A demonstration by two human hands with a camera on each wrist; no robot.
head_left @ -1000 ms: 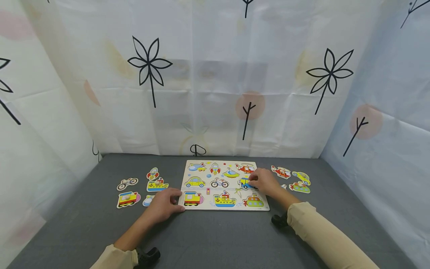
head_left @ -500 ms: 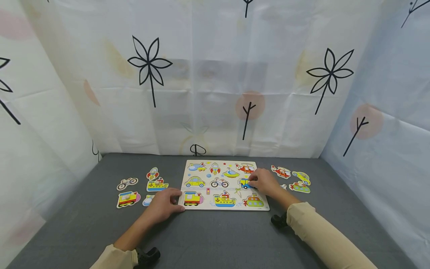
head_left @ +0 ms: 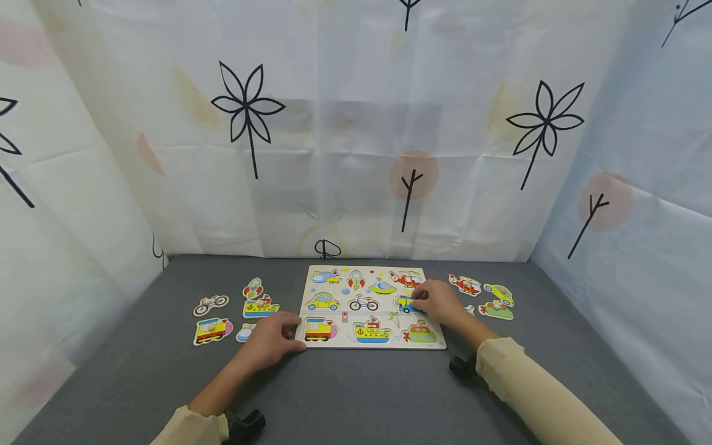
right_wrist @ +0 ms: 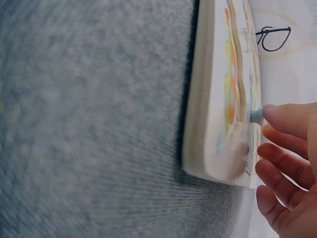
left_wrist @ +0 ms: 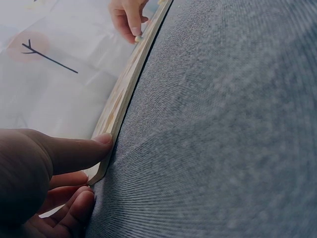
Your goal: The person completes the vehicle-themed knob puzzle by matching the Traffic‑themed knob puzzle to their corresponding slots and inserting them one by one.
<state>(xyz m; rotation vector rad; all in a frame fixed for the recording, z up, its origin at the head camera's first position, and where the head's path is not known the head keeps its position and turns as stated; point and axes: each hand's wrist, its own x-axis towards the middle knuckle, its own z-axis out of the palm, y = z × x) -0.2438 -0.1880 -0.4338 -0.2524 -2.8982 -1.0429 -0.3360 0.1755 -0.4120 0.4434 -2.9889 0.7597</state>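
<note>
A wooden vehicle puzzle board (head_left: pixel 342 343) lies flat on the grey cloth. My left hand (head_left: pixel 271 339) grips its near left corner; in the left wrist view the thumb (left_wrist: pixel 103 140) presses the near edge, with curled fingers at the side. Over the board's right side, my right hand (head_left: pixel 439 301) pinches the small knob (right_wrist: pixel 256 117) of a blue and yellow truck puzzle piece (head_left: pixel 404 303). That piece sits at the middle row's right-hand spot, partly hidden by the fingers. Other pictures on the board include a bicycle, a ship and a train.
Left of the board lie loose pieces: a bike (head_left: pixel 211 304), a train (head_left: pixel 212 331), a rocket (head_left: pixel 253 288), a ship (head_left: pixel 260 306) and a half-hidden one (head_left: pixel 245 332). To the right are a helicopter (head_left: pixel 465 285), a yellow car (head_left: pixel 499 293) and a submarine (head_left: pixel 496 310).
</note>
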